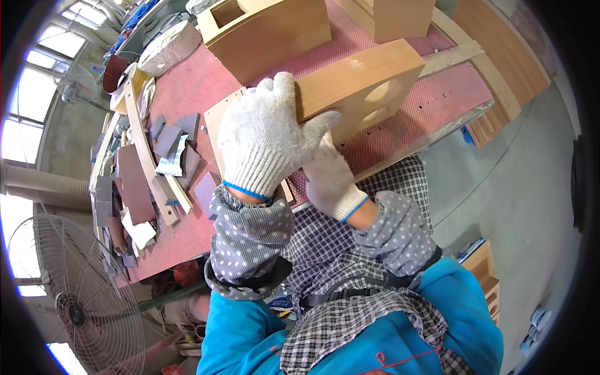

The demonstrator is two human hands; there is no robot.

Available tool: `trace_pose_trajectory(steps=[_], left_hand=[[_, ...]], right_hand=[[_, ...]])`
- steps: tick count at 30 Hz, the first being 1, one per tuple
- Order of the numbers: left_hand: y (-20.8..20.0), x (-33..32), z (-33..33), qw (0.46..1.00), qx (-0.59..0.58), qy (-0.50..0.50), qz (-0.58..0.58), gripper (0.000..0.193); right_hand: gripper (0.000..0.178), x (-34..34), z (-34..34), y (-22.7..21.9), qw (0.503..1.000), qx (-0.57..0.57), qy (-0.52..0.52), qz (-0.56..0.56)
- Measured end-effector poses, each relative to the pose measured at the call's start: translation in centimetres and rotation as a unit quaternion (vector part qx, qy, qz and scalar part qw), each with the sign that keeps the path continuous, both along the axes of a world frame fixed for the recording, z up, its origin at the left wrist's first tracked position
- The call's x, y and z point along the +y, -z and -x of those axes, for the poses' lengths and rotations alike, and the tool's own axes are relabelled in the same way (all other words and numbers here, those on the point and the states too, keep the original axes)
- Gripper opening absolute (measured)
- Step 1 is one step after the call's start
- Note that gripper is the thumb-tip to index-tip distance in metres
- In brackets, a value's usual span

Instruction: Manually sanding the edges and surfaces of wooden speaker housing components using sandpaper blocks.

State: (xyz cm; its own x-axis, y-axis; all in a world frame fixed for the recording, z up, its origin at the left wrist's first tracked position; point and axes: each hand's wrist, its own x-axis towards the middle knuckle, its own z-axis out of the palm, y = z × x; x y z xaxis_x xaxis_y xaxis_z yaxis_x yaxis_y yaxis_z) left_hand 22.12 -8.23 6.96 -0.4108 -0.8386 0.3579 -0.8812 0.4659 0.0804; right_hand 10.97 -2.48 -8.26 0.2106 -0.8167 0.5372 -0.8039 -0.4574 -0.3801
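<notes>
The left hand [262, 131], in a white knitted glove, is unclenched: its fingers lie extended and close together, with the thumb spread away from them. It rests at the near left end of a wooden box [356, 75], the thumb reaching across the corner toward the face with rounded openings [382, 92]. How firmly the palm bears on the wood is hidden. The box stretches away to the right of this hand, above the red textured tabletop [181, 75].

The right hand [331, 181], gloved alike, sits just below and right of the left thumb, near the box's lower edge. Its fingertips are covered, so I cannot tell whether it grasps anything.

A pale board [215, 128] shows just left of the left hand and passes behind it. Further left lie dark blocks [165, 140] and a long wooden strip [140, 134]. Beyond the left fingertips stands a larger wooden box [275, 40].
</notes>
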Motion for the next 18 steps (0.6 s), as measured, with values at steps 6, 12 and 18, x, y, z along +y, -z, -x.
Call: trace_pose_trajectory(steps=[6, 12, 18], left_hand=[[0.4, -0.4, 0.4, 1.0, 0.026, 0.017, 0.003, 0.067], [0.5, -0.4, 0.1, 1.0, 0.027, 0.012, 0.003, 0.067], [0.2, -0.4, 0.3, 1.0, 0.021, 0.013, -0.011, 0.066]], right_hand=[[0.02, -3.7, -0.5, 1.2, 0.992, -0.034, -0.01, -0.124], [0.022, -0.6, -0.4, 0.3, 1.0, 0.004, 0.01, -0.006], [0.023, -3.5, -0.4, -1.3, 0.95, 0.021, -0.023, -0.311]])
